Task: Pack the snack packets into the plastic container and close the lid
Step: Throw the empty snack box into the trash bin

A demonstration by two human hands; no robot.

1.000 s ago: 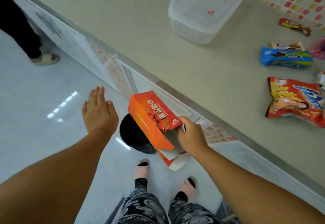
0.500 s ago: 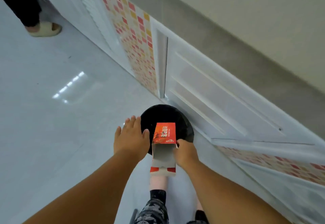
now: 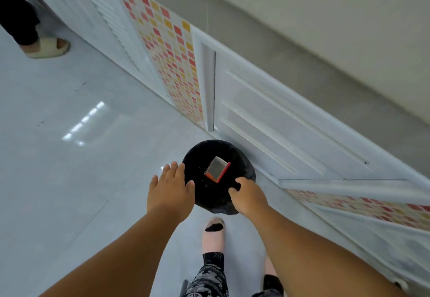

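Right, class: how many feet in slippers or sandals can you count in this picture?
3. One beige sandal top left by the cabinets; one pink slipper below the black bin; another pink slipper, mostly hidden behind the right forearm. Others may lie outside the frame.

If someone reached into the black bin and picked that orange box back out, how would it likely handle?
Probably very light: the orange box shows an open end with a hollow grey inside. Likely thin card, so it may crush if squeezed. It lies tilted in the black bin, so it could slide deeper if nudged.
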